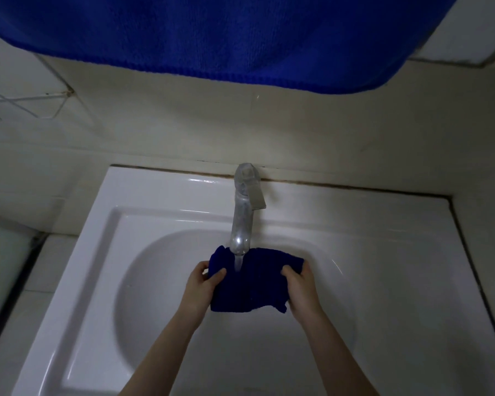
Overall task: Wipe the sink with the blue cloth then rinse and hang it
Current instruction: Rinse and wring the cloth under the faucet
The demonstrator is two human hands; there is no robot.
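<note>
A dark blue cloth [252, 284] is stretched between my two hands over the bowl of the white sink [103, 252]. My left hand [202, 284] grips its left edge with the thumb on top. Its right edge is gripped by my right hand [300, 290]. Water runs from the chrome tap [242, 224] straight onto the middle of the cloth. The tap's lever [256, 195] points to the right.
A large blue towel [226, 35] hangs across the top of the view, above the tiled wall [183, 124]. A wire rack [20, 104] is fixed to the wall at the left. A tiled ledge [483, 252] borders the sink on the right.
</note>
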